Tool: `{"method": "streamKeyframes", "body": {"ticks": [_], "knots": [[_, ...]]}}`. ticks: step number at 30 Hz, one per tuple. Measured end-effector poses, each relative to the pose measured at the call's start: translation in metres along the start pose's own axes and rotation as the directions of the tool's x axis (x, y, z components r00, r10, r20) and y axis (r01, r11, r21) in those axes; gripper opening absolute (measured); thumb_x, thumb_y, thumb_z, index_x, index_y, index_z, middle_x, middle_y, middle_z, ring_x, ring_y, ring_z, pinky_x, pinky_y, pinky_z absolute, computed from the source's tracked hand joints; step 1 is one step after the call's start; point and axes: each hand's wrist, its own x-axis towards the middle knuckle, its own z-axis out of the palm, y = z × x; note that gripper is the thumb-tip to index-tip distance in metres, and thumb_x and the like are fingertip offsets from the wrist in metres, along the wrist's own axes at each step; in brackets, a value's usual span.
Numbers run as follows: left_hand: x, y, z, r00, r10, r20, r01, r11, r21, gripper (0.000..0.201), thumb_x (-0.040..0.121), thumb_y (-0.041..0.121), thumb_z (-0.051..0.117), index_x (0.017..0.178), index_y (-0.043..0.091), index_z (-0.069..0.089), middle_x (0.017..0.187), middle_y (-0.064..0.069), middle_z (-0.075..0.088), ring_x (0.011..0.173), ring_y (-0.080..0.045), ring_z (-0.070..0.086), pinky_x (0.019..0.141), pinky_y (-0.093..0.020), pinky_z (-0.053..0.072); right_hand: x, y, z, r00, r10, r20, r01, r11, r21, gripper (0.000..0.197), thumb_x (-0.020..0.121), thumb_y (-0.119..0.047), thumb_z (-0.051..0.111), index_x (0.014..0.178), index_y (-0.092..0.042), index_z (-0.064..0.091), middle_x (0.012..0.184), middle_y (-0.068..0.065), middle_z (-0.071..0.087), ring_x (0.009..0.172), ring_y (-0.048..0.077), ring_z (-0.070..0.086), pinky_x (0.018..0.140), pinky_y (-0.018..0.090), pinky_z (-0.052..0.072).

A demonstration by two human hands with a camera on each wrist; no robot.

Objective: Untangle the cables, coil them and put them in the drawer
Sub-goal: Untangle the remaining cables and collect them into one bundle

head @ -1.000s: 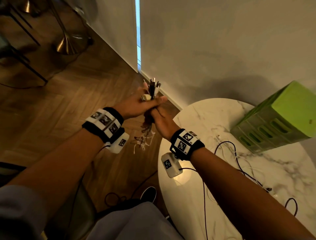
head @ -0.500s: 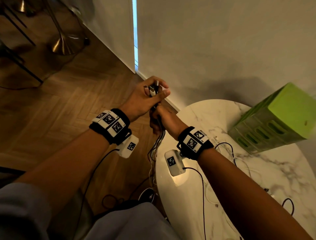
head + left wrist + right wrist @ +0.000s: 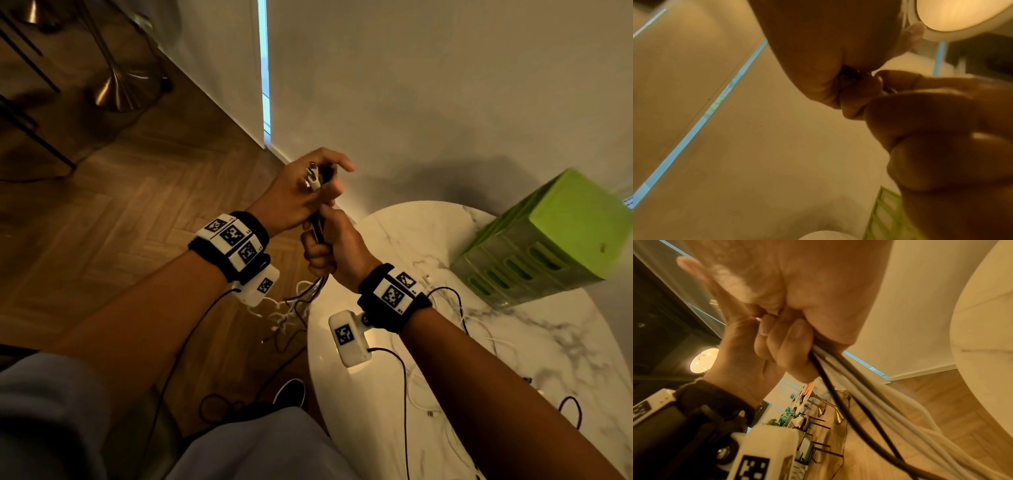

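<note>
We hold the bundle of cables up in front of us, off to the left of the round marble table. Our left hand is uppermost, fingers curled round the plug ends, which stick up between thumb and forefinger; just beneath it our right hand makes a fist around the same strands, black and white together, which trail down from it past the table edge and end in a loose snarl over the floor. By our reckoning the job is at an early stage: the ends look gathered, but nothing is coiled, the hanging part is knotted, and more cables lie strewn on the marble to the right. The green drawer unit stands at the far right of the tabletop (we cannot tell whether any drawer is open). Around us are a herringbone wood floor, brass furniture bases at upper left, and a plain pale wall behind the table.
</note>
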Motion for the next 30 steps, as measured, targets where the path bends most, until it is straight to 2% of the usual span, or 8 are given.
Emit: {"method": "streamKeyframes", "body": {"ticks": [4,9,14,17,20,23,26,30], "knots": [[0.003,-0.002,0.001,0.99,-0.134,0.038,0.138,0.983,-0.124,0.063,0.085,0.067,0.059,0.11,0.009,0.056,0.086,-0.008,0.055,0.076,-0.024,0.057,0.071,-0.033,0.052,-0.002,0.005,-0.009,1.0,0.004,-0.012,-0.004,1.0,-0.028,0.037,0.106,-0.049,0.023,0.086,-0.021,0.036,0.057,-0.006,0.022,0.046,0.011,0.013,0.047,0.025,0.013],[0.004,-0.001,0.004,0.975,-0.22,-0.027,0.216,0.97,-0.116,0.047,0.094,0.058,0.046,0.084,0.013,0.055,0.071,-0.005,0.056,0.064,-0.013,0.058,0.063,-0.03,0.05,-0.006,0.004,-0.01,0.999,0.028,-0.016,-0.031,0.978,-0.207,0.033,0.105,-0.043,0.023,0.087,-0.018,0.035,0.063,-0.006,0.021,0.052,0.011,0.016,0.049,0.026,0.019],[0.004,0.0,0.004,0.968,-0.248,0.041,0.248,0.922,-0.297,0.057,0.086,0.07,0.053,0.099,0.015,0.061,0.09,-0.007,0.057,0.081,-0.02,0.058,0.072,-0.031,0.051,-0.009,-0.004,-0.017,0.998,0.048,-0.038,-0.051,0.995,-0.086,0.044,0.103,-0.051,0.027,0.071,-0.022,0.036,0.061,-0.004,0.021,0.049,0.012,0.014,0.046,0.025,0.016],[0.003,-0.004,0.003,0.983,-0.178,0.048,0.181,0.981,-0.068,0.056,0.081,0.057,0.07,0.113,0.013,0.056,0.103,-0.005,0.058,0.088,-0.014,0.061,0.077,-0.028,0.055,-0.012,-0.009,-0.021,0.995,0.036,-0.092,-0.05,0.987,-0.154,0.045,0.106,-0.048,0.026,0.071,-0.021,0.034,0.061,-0.003,0.023,0.049,0.012,0.016,0.046,0.025,0.018],[0.007,-0.004,0.008,0.979,-0.203,-0.022,0.199,0.972,-0.127,0.025,0.1,0.04,0.055,0.102,0.014,0.058,0.086,-0.006,0.061,0.077,-0.016,0.062,0.073,-0.034,0.054,-0.013,-0.009,-0.018,0.997,0.045,-0.068,-0.057,0.981,-0.186,0.043,0.107,-0.042,0.024,0.072,-0.019,0.034,0.061,-0.003,0.022,0.049,0.011,0.015,0.05,0.029,0.015],[0.01,-0.002,0.009,0.97,-0.237,-0.059,0.225,0.96,-0.166,0.024,0.11,0.018,0.038,0.105,0.009,0.059,0.086,-0.005,0.059,0.075,-0.014,0.06,0.07,-0.027,0.054,-0.011,-0.006,-0.016,0.999,0.039,-0.029,-0.044,0.985,-0.167,0.038,0.107,-0.036,0.022,0.078,-0.016,0.038,0.06,-0.004,0.022,0.049,0.011,0.017,0.051,0.029,0.019],[0.01,0.0,0.009,0.976,-0.217,-0.008,0.214,0.97,-0.113,0.026,0.11,0.015,0.035,0.109,0.008,0.06,0.084,-0.005,0.056,0.075,-0.012,0.057,0.071,-0.027,0.053,-0.006,0.001,-0.014,0.998,0.02,-0.063,-0.037,0.96,-0.278,0.033,0.108,-0.036,0.026,0.085,-0.016,0.04,0.06,-0.008,0.028,0.05,0.01,0.026,0.054,0.026,0.033],[0.003,-0.002,0.014,0.978,-0.199,0.057,0.196,0.979,0.047,0.025,0.109,0.019,0.044,0.122,0.003,0.058,0.081,-0.006,0.052,0.074,-0.012,0.055,0.071,-0.03,0.051,-0.006,0.009,-0.012,0.988,0.032,-0.149,-0.089,0.915,-0.393,0.03,0.107,-0.041,0.032,0.082,-0.024,0.034,0.064,-0.011,0.03,0.056,0.008,0.028,0.061,0.026,0.034]]}}
